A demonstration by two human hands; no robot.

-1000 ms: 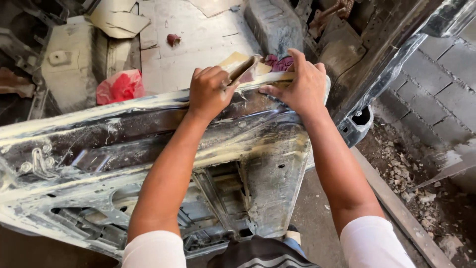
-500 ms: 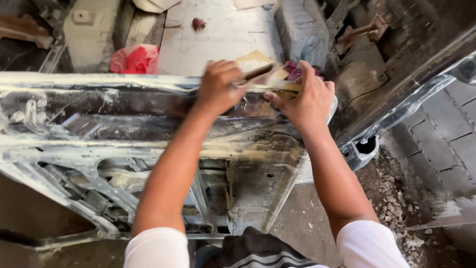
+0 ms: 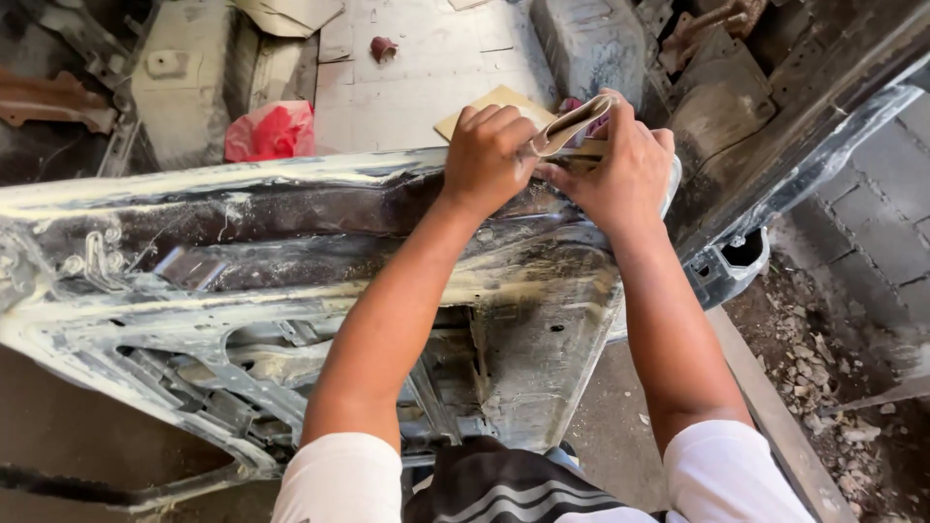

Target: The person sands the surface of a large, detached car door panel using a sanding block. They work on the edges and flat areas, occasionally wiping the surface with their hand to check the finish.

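A stripped metal car door panel (image 3: 242, 261), smeared with pale filler, lies across the view in front of me. Both hands rest on its upper edge at the right end. My left hand (image 3: 489, 155) and my right hand (image 3: 620, 169) together grip a folded tan sheet of sandpaper (image 3: 572, 121) between their fingers. The sheet is bent into a curl above the door's edge. A flat tan part of the sheet (image 3: 489, 107) shows behind my left hand.
A crumpled red bag (image 3: 271, 131) lies on the dusty floor beyond the door. Grey metal body parts (image 3: 591, 44) and a dark car body (image 3: 823, 87) stand at the back and right. Rubble and paving (image 3: 843, 329) lie at the right.
Both hands have stayed on the door's upper edge. The sandpaper has been folded up into a curl between them, and the view has shifted slightly.
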